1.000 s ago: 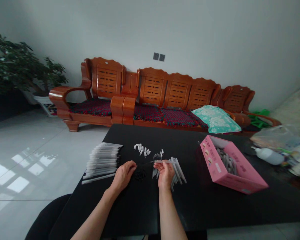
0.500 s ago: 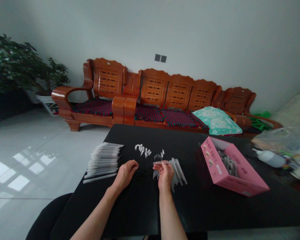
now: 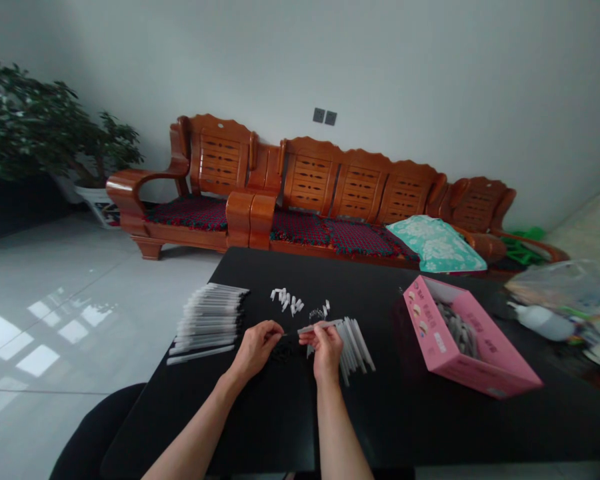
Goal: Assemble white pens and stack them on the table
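Observation:
Over the black table, my right hand point(image 3: 326, 347) grips a slim white tube point(image 3: 333, 323) that lies level across its fingers. Facing the tube's left end, my left hand point(image 3: 258, 343) pinches a small thin dark piece point(image 3: 290, 334). Whether piece and tube touch I cannot tell. Below the left fingertips lies a pile of small black parts point(image 3: 280, 353). Right of my right hand rest several loose white tubes point(image 3: 356, 350). A row of white tubes with black ends point(image 3: 207, 321) lies left of my left hand. Short white caps point(image 3: 287, 300) and tiny shiny bits point(image 3: 316, 313) lie beyond the hands.
A pink box point(image 3: 490, 370) holding grey items point(image 3: 457, 330) stands on the right of the black table point(image 3: 260, 427). Farther right are a white bottle point(image 3: 547, 320) and plastic bags point(image 3: 560, 283). A wooden sofa point(image 3: 253, 213) runs behind the table.
My left hand has risen slightly from the black pile with a dark piece in its fingers. My right hand has shifted a little left, and its tube shows more clearly.

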Available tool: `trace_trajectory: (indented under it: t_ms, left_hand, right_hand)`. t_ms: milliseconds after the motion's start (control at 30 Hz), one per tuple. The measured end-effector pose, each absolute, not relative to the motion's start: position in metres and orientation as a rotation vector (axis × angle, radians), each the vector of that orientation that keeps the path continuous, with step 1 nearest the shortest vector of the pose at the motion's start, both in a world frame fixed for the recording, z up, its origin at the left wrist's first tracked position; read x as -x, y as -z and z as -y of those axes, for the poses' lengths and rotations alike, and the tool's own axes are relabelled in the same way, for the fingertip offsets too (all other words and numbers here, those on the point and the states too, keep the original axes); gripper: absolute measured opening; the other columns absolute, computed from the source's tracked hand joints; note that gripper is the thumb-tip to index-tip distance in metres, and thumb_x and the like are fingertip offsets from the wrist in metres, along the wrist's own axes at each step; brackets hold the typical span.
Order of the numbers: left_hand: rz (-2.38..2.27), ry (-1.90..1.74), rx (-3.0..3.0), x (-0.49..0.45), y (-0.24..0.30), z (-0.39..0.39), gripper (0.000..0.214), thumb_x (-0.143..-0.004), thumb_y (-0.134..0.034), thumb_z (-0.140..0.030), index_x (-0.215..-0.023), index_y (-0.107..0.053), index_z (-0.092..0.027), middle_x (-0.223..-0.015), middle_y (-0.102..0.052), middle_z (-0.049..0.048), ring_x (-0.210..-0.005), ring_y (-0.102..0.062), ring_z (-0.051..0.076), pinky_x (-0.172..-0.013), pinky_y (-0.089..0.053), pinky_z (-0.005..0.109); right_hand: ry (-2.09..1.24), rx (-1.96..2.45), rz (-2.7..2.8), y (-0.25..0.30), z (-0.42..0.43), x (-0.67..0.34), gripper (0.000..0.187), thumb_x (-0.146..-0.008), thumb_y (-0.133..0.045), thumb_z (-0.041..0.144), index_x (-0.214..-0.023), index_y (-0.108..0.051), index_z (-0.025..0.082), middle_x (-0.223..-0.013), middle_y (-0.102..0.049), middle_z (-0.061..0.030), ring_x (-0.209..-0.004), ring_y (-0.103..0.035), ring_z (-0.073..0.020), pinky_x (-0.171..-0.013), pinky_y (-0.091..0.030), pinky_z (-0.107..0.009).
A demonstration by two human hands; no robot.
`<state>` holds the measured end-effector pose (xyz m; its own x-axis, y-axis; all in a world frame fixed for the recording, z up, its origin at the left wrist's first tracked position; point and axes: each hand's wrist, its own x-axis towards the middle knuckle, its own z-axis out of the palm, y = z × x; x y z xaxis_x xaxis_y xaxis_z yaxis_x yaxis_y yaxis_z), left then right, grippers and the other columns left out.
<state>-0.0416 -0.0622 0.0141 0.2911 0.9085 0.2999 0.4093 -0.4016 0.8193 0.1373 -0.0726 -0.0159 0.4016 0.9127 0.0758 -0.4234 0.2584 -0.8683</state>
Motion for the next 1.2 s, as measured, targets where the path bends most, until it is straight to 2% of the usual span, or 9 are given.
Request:
trace_trajectory:
  t_ms: [167,300,500,600,733,900,967,1100,1200]
  left_hand:
    - [-1.05,-1.144,-1.814,0.022,-0.014,0.068,0.022,-0.087,-0.044,-0.017,-0.102,-0.06,-0.019,-0.089,-0.063,0.0031,-0.064,-0.059,0.012,-0.06,-0.048,0.022]
    - [-1.027,-1.215,-1.871,0.011,-0.024,0.072,0.025,-0.087,-0.04,-0.014,-0.103,-0.059,-0.019,-0.096,-0.06,0.0051,-0.063,-0.058,0.011,-0.061,-0.049,0.023]
    - [-1.1,-1.297,-1.732,0.021,-0.021,0.06,0.025,-0.091,-0.039,-0.021,-0.106,-0.059,-0.018,-0.087,-0.061,0.0032,-0.058,-0.058,0.01,-0.057,-0.048,0.022]
    - [-1.313,-1.328,-1.682,0.037,-0.007,0.051,0.022,-0.088,-0.044,-0.022,-0.101,-0.061,-0.018,-0.079,-0.062,0.0018,-0.059,-0.058,0.012,-0.058,-0.047,0.023]
    - [-1.38,-1.17,-1.951,0.049,0.007,0.049,0.016,-0.083,-0.053,-0.017,-0.086,-0.069,-0.019,-0.079,-0.063,0.003,-0.069,-0.059,0.015,-0.066,-0.046,0.026]
    - [-1.449,-0.96,-2.121,0.038,0.009,0.049,0.024,-0.083,-0.056,-0.018,-0.102,-0.07,-0.02,-0.089,-0.064,0.0062,-0.078,-0.061,0.018,-0.072,-0.044,0.027]
    - [-1.496,-0.884,-2.149,0.034,0.009,0.046,0.021,-0.084,-0.055,-0.017,-0.097,-0.071,-0.02,-0.09,-0.063,0.0066,-0.081,-0.062,0.019,-0.072,-0.044,0.027]
    - [-1.491,-0.969,-2.014,0.031,0.008,0.04,0.013,-0.078,-0.059,-0.012,-0.082,-0.07,-0.019,-0.081,-0.063,0.0044,-0.074,-0.06,0.016,-0.071,-0.043,0.026]
    - [-1.322,-1.131,-1.57,0.029,0.008,0.04,0.008,-0.075,-0.064,-0.019,-0.081,-0.067,-0.016,-0.069,-0.062,0.002,-0.063,-0.059,0.015,-0.063,-0.045,0.026]
  right_hand:
    - [-1.085,0.916,0.787,0.014,0.077,-0.131,0.02,-0.078,-0.068,0.029,-0.088,-0.058,0.016,-0.068,-0.071,-0.0015,-0.054,-0.069,-0.0192,-0.046,-0.055,-0.027]
    - [-1.149,0.884,0.758,0.009,0.079,-0.131,0.019,-0.076,-0.07,0.029,-0.086,-0.059,0.017,-0.066,-0.071,-0.0003,-0.051,-0.068,-0.0182,-0.044,-0.054,-0.025]
    - [-1.233,0.725,0.511,0.008,0.077,-0.141,0.018,-0.072,-0.072,0.025,-0.084,-0.062,0.016,-0.066,-0.073,-0.0023,-0.051,-0.068,-0.0162,-0.045,-0.055,-0.023]
    - [-1.271,0.67,0.41,0.009,0.076,-0.146,0.016,-0.072,-0.072,0.023,-0.084,-0.065,0.015,-0.066,-0.074,-0.0027,-0.053,-0.069,-0.0151,-0.048,-0.057,-0.023]
    - [-1.313,0.66,0.413,0.009,0.076,-0.145,0.014,-0.073,-0.072,0.023,-0.084,-0.067,0.016,-0.068,-0.075,-0.0026,-0.054,-0.07,-0.0151,-0.049,-0.057,-0.023]
    - [-1.334,0.629,0.468,0.007,0.077,-0.141,0.013,-0.074,-0.073,0.023,-0.084,-0.067,0.015,-0.07,-0.075,-0.003,-0.055,-0.07,-0.0148,-0.049,-0.058,-0.023]
    - [-1.337,0.63,0.48,0.007,0.077,-0.141,0.014,-0.075,-0.072,0.023,-0.084,-0.067,0.015,-0.07,-0.075,-0.0033,-0.055,-0.07,-0.015,-0.049,-0.058,-0.023]
    - [-1.342,0.639,0.498,0.007,0.077,-0.141,0.015,-0.074,-0.073,0.024,-0.084,-0.066,0.015,-0.069,-0.075,-0.0035,-0.055,-0.07,-0.0157,-0.049,-0.058,-0.024]
    - [-1.323,0.657,0.511,0.008,0.076,-0.141,0.016,-0.074,-0.073,0.025,-0.084,-0.065,0.015,-0.069,-0.074,-0.0031,-0.055,-0.07,-0.0159,-0.049,-0.058,-0.024]
